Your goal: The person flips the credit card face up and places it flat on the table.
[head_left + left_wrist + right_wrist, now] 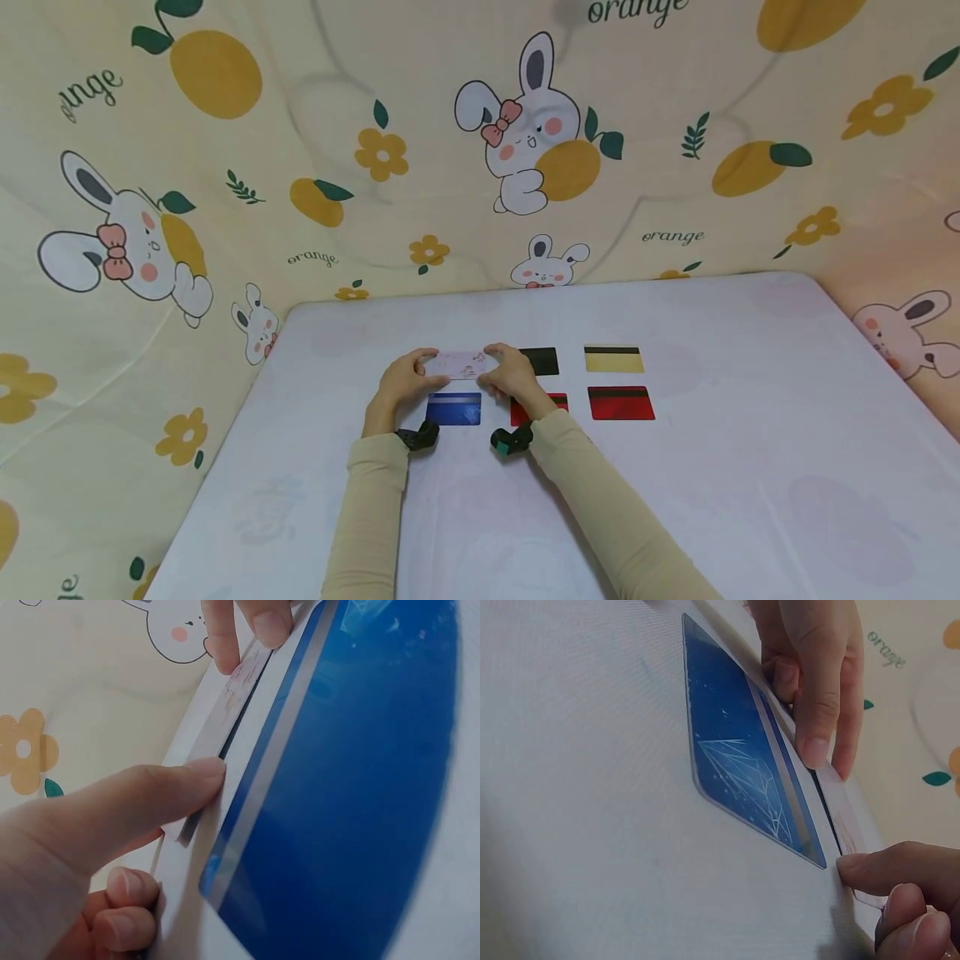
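Nearest, two beige sleeves [371, 517] reach over the white surface [712, 508], with a dark device [418, 437] at each wrist. Just beyond them lies a row of three cards: a blue card [453, 409] with a pale stripe, a red card [559, 402] partly hidden by the right arm, and another red card [622, 407]. Behind the blue card is a pale pink card [462, 365], pinched by its left end between thumb and finger of the left hand [405, 379] and by its right end in the right hand [514, 375]; whether it touches the surface I cannot tell. To its right, a black card [544, 362], partly covered by the right hand, and a gold card [613, 361] with a dark stripe. Farthest hangs a cream cloth [420, 75] printed with rabbits and oranges.
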Action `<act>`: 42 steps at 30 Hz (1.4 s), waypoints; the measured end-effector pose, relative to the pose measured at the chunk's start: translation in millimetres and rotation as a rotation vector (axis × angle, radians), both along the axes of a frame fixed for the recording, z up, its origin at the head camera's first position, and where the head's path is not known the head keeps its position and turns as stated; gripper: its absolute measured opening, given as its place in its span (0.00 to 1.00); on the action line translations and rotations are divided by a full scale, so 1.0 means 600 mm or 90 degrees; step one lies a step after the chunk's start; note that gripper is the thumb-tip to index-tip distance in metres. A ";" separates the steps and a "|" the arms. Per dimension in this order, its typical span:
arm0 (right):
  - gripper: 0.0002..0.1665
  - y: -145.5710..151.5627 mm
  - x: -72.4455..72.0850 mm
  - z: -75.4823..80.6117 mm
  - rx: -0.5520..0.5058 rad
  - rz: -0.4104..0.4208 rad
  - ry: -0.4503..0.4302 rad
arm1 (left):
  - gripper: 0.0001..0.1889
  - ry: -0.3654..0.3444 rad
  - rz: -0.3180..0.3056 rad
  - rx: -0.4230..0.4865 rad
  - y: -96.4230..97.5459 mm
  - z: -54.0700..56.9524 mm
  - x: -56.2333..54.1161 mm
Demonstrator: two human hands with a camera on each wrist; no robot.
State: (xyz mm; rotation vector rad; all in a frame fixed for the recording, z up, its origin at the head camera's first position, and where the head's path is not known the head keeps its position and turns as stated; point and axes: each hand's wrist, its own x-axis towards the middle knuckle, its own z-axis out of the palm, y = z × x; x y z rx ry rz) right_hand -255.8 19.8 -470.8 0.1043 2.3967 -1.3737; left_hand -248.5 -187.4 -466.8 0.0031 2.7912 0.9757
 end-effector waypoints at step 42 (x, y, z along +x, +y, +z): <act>0.30 0.026 0.058 0.009 -0.038 0.042 0.123 | 0.27 0.027 -0.082 0.156 -0.029 0.013 0.059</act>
